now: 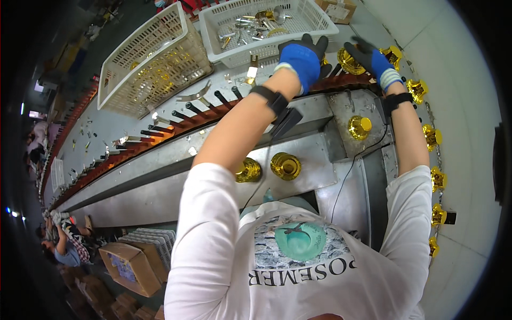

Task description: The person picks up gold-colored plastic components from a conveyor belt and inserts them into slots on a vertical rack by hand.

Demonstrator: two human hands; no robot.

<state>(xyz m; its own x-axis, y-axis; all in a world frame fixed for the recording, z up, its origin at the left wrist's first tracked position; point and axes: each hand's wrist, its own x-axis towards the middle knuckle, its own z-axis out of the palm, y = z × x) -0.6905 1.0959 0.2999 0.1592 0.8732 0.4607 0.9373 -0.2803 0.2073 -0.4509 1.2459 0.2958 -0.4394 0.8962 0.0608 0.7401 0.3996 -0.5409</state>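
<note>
My left hand (303, 60), in a blue glove with dark fingers, is by the near right corner of a white basket. A bit of a shiny gold piece (324, 60) shows between its thumb and fingers; the rest is hidden. Over to the right, my right hand (372, 57), gloved alike, has its fingers spread beside a gold cup-shaped part (349, 62). Another gold cup (392, 56) sits just behind that hand. Nearer me, one gold cup (360, 127) rests on a metal ledge, and a second (285, 166) lies on the lower metal surface with another (248, 170) partly behind my forearm.
The white basket (272, 50) holds metal pieces; a taller basket (154, 72) holds gold parts. Dark-handled rods (184, 118) line a curved rail. Several gold cups (431, 137) stand along a chain at right. A thin cable (352, 165) hangs from my right wristband. People work far left.
</note>
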